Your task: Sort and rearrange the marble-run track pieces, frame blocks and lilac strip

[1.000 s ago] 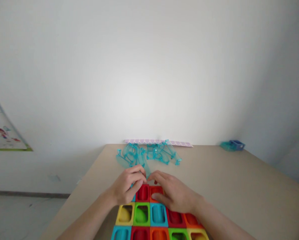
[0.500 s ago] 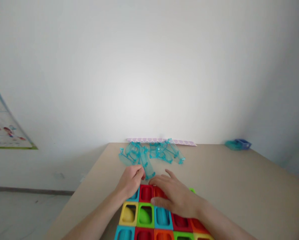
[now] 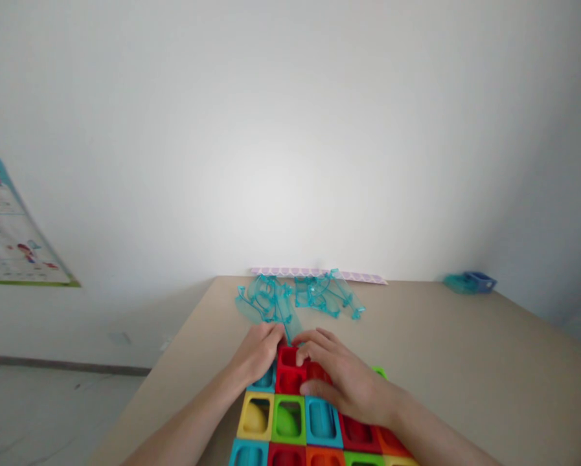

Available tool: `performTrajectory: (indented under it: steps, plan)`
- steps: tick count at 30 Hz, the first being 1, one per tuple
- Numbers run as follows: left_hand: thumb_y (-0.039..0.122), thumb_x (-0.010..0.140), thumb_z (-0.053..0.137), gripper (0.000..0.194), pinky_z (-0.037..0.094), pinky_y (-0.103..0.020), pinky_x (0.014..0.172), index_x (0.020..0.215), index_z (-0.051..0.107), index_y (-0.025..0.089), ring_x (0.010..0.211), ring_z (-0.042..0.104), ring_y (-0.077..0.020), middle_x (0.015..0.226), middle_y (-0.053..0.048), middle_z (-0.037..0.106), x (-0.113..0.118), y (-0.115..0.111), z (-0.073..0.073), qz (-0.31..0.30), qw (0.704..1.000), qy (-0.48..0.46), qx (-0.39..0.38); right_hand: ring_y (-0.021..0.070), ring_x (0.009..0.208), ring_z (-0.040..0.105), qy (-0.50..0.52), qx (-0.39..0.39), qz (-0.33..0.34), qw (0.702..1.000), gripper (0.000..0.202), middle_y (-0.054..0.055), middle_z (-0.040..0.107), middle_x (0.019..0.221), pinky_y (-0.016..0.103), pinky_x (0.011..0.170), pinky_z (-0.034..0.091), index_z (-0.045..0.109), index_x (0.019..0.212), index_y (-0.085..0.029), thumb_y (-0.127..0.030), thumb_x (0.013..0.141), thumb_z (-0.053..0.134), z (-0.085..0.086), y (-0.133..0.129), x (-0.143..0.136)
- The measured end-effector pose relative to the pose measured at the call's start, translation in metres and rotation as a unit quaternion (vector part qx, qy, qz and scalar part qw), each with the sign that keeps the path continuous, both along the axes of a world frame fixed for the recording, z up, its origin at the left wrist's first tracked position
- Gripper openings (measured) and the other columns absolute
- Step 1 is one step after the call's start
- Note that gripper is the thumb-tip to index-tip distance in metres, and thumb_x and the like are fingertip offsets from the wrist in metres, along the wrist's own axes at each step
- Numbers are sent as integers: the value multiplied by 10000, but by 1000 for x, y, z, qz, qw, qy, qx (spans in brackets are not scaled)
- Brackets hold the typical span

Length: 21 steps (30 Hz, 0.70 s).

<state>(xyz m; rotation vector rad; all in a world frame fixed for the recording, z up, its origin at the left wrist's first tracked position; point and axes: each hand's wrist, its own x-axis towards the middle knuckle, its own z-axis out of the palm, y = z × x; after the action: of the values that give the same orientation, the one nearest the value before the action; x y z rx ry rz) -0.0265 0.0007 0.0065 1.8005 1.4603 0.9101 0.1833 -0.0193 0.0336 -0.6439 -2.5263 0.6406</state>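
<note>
Colourful hollow plastic blocks with window-like openings form a grid in front of me, among them a yellow block [image 3: 255, 416], a green block [image 3: 289, 417] and a blue block [image 3: 323, 422]. At the far row stands a red block [image 3: 290, 380], with a second red frame [image 3: 289, 356] showing above and behind it. My left hand [image 3: 258, 355] is closed at the far left edge of that red frame, its fingertips partly hidden. From the other side my right hand [image 3: 346, 374] curls over, index finger on the red frame and thumb by the red block's right side.
Clear teal plastic track pieces [image 3: 271, 301] lie in a heap beyond my hands. A lilac patterned strip [image 3: 290, 271] rests along the wall. At the far right of the table [image 3: 440, 349] sits a blue container [image 3: 479, 282] beside teal pieces. A poster [image 3: 21, 239] hangs at left.
A red frame now shows raised at the back of the red block, between both hands. My right fingers have curled in onto it. The view has shifted slightly.
</note>
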Motion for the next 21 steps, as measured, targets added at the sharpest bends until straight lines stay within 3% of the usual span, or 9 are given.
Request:
performTrajectory:
  steps: [5,8,12,17,21]
  plan:
    - [610,940,142,694,329,-264,578,630,584,175,571,489,-153,555,-1,525,-4,-6,3,-102,992,10,73,218,1092,490,36,32,-23,999,115,67,541,1131,376,988,377,495,1006,-230,-240,914,561,-4,0,0]
    - [747,847,258,681,362,-261,617,799,612,167,642,521,-164,703,-21,605,-5,-9,6,-175,976,41,122,223,1054,499,65,44,-70,994,113,74,538,1133,364,925,408,476,980,-227,-251,915,565,-7,2,0]
    - [673,757,572,520,379,-258,633,912,597,177,676,540,-169,784,-19,638,-5,-11,11,-149,973,115,132,212,1009,529,64,48,-89,993,122,67,575,1102,353,898,419,482,973,-227,-291,920,571,-10,3,-1]
    - [569,818,559,390,401,-282,671,895,604,189,731,574,-197,795,-31,643,-6,-14,19,-87,972,155,155,207,930,584,0,31,-135,990,434,72,628,1073,345,840,448,437,1250,-210,-327,867,605,-1,11,16]
    - [505,851,547,310,424,-294,740,929,604,210,810,591,-200,866,-35,659,5,-32,24,-55,980,68,178,274,835,637,-185,3,-189,964,365,96,695,895,375,722,453,621,1057,-194,-488,848,568,9,21,38]
